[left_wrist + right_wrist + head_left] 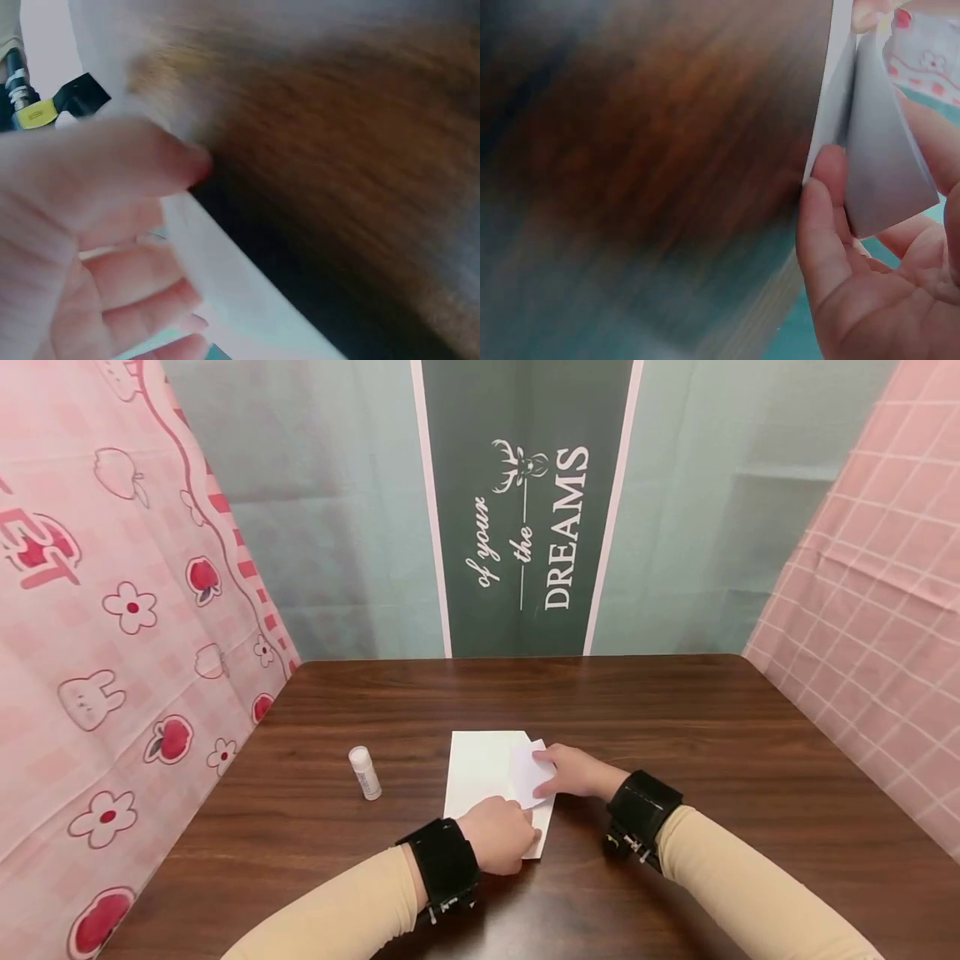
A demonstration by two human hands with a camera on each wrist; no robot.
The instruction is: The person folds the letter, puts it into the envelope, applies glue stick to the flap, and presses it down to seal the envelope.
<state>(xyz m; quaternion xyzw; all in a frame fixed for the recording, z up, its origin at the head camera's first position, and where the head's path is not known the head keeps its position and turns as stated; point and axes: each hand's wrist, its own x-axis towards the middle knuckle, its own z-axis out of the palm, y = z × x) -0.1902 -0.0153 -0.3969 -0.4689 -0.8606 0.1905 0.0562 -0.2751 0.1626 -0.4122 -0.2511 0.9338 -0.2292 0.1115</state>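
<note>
Hands first, and I'm watching the left hand (501,835) gripping the white sheet (467,768) near its lower right corner, the thumb lying at the paper's edge and the other fingers curling on its far side in the left wrist view. Over to the right hand (573,771), and it is pinching the white flap (527,772), thumb and fingers closing on it near the sheet's right side; from the right wrist I'm seeing that flap bowing up and standing apart from the sheet along part of its length. Whether the two are one piece of paper, I'm not able to tell. The sheet is lying at the middle of the brown table (637,710), just in front of the person, with the flap sitting over its right part. Moving outward, I'm picking up a black band on each wrist, the left band (442,862) and the right band (647,806), with cream sleeves (750,877) running back from both. Off to the left, well apart from the paper, a small white tube (365,774) is standing on the wood. Beyond the far edge a green curtain (675,527) is hanging with white lettering, while a pink fruit-print cloth (45,635) is lining the left and a pink checked cloth (877,635) is lining the right.
</note>
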